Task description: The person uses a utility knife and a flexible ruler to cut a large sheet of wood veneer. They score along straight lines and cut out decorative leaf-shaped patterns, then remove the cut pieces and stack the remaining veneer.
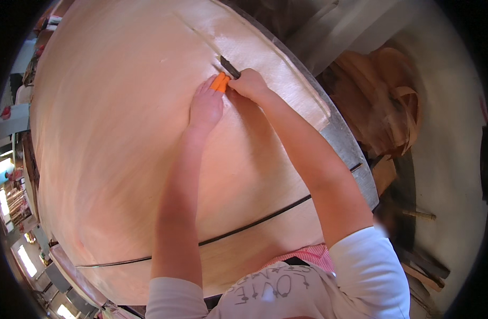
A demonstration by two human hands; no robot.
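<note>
A large, pale, thin wood sheet [132, 133], like veneer, covers most of the work surface before me. My right hand [250, 85] is closed round a dark knife [229, 67], its blade angled toward the far left and against the sheet. Just left of it, my left hand [208, 106] lies on the sheet with fingers stretched forward. Orange covers [220, 82] wrap some of its fingertips, close to the knife. From the blade, a narrow slit [199, 37] runs away toward the far left. Part of the right hand's grip is hidden.
A grey table edge [355, 159] curves along the right. Beyond it lie crumpled brown veneer scraps [382, 95] and dark wooden pieces [422, 266] on the floor. A dark line [254, 221] crosses the sheet nearer my body. Shelves and bright windows [26, 260] show at far left.
</note>
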